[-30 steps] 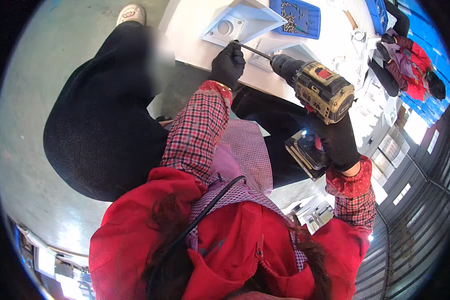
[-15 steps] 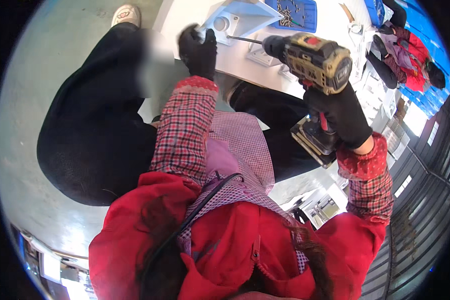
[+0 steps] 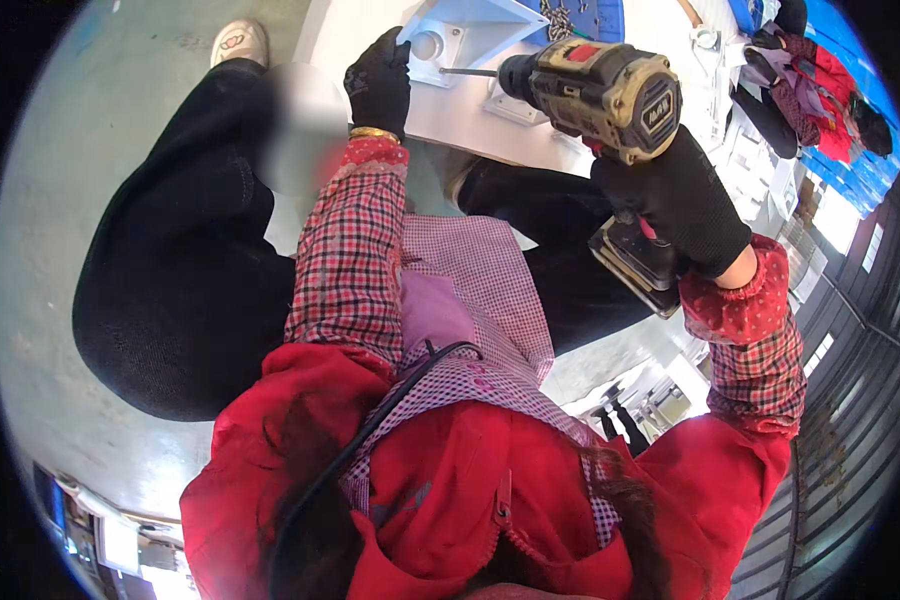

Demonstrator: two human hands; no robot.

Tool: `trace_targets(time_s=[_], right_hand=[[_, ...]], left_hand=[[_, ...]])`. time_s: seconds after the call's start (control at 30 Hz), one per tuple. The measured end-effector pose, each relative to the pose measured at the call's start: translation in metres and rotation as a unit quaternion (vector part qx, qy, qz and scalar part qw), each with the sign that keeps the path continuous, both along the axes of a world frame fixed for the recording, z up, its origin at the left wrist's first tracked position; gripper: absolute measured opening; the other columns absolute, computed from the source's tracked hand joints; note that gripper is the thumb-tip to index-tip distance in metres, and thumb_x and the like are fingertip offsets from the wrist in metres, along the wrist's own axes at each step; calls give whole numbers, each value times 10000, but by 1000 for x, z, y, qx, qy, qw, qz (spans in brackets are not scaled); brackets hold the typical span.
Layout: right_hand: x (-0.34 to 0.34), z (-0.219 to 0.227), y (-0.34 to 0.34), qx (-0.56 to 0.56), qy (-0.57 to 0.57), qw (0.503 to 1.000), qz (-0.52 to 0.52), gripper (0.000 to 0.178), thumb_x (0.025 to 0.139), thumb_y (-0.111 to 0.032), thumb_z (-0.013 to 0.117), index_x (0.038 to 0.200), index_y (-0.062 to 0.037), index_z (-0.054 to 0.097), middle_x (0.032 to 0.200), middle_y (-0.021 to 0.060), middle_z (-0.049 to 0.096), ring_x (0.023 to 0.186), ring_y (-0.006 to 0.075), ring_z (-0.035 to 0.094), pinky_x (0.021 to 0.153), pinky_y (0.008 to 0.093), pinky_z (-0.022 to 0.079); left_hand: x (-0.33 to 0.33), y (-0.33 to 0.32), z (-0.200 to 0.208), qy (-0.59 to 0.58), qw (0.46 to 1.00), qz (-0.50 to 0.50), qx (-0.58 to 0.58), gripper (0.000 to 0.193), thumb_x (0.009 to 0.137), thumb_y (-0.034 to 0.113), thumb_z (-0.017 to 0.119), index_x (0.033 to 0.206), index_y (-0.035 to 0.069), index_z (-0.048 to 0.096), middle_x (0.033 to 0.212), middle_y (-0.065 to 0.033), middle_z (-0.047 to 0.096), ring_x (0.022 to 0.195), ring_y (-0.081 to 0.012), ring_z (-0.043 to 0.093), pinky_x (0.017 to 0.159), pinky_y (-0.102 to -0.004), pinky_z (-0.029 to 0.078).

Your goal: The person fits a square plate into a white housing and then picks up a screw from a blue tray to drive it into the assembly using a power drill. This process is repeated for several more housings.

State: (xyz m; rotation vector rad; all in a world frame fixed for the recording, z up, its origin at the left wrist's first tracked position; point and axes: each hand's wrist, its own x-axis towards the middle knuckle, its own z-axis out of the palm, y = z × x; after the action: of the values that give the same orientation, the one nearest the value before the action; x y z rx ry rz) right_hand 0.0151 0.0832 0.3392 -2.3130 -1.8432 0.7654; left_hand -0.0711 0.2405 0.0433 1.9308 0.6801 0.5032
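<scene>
My right hand, in a black glove, grips a tan and black cordless drill by its handle. The drill lies level, and its long driver bit points left, its tip at the base plate of a white angled bracket. A round boss stands on that plate near the tip. At the bracket's left edge is my left hand, also black-gloved, its fingers bent and closed against the edge. The fingertips are partly hidden. Any screw at the bit's tip is too small to make out.
Behind the drill, a blue tray holds several metal screws. Another white part rests on the white table beneath the bit. At the far right a co-worker in red sits by the table. My knees are below its near edge.
The drill and my right hand have shifted a little left and up in the view. My left hand has moved slightly up along the bracket's edge. The bit's tip stays at the base plate.
</scene>
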Motion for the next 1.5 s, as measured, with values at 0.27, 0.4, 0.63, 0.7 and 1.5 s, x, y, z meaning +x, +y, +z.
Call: trace_targets(time_s=[0.27, 0.4, 0.63, 0.7, 1.5], right_hand=[[-3, 26, -14, -109, 175, 929, -308, 318, 745, -48, 594, 1051, 6, 522, 845, 42, 570, 656, 92, 531, 543, 237, 432], [-18, 40, -59, -23, 237, 842, -484, 395, 721, -86, 661, 1074, 11, 514, 1105, 135, 550, 984, 254, 553, 824, 352, 462], [-65, 34, -130, 138, 450, 544, -695, 557, 731, 31, 644, 1232, -7, 402, 1104, 99, 532, 989, 188, 535, 815, 311, 468], [-80, 15, -144, 183, 478, 508, -692, 528, 746, 19, 634, 1224, -11, 410, 1076, 92, 539, 956, 177, 546, 788, 304, 478], [-80, -32, -166, 320, 585, 339, -664, 549, 753, -44, 647, 1237, -21, 390, 1103, 97, 514, 958, 169, 537, 768, 288, 482]], left_hand=[[13, 8, 7, 30, 999, -37, 1, 312, 745, 64, 523, 1052, 43, 579, 873, -160, 626, 782, -301, 609, 727, -397, 475], [45, 28, 30, -106, 988, 114, 2, 453, 654, -8, 491, 1105, -35, 522, 1054, -176, 571, 988, -288, 564, 886, -363, 441], [184, 37, 215, -70, 971, -212, 89, 263, 818, 205, 592, 1015, 31, 610, 845, -109, 660, 748, -181, 632, 696, -289, 486], [233, 38, 275, 152, 876, -414, -193, 496, 726, 235, 673, 1161, 57, 516, 1059, -183, 586, 974, -281, 566, 876, -336, 429], [343, -84, 24, 167, 568, -663, 458, 208, 773, 223, 523, 872, 97, 657, 853, -143, 638, 831, -290, 614, 749, -395, 478]])
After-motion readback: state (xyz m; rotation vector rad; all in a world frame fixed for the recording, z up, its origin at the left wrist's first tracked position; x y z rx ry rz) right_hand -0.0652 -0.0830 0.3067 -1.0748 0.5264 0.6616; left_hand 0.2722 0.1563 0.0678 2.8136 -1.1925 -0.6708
